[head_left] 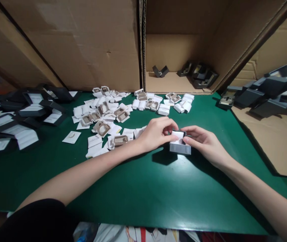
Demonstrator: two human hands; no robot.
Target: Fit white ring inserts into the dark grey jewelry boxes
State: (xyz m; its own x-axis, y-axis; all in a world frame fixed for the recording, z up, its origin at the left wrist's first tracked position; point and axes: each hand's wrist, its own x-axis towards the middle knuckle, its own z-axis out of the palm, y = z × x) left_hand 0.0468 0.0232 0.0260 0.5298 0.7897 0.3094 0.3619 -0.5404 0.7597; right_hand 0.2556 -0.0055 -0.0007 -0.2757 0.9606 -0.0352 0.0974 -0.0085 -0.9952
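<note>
Holding a small box (180,149) between left hand (158,132) and right hand (207,140), a person has it, seemingly, just above the green counter (138,201).

The hands are close together, fingers closed on the box from either side, so neither is nearer: it lies right between them, its long front wall running crosswise from one to the other. The left thumb rests on the white insert (177,134) inside, the right at the box's right edge. White card pieces (104,109) spread beyond and left of the hands; dark boxes (30,111) heap farther left, and a cardboard carton (173,50) stands beyond.
</note>
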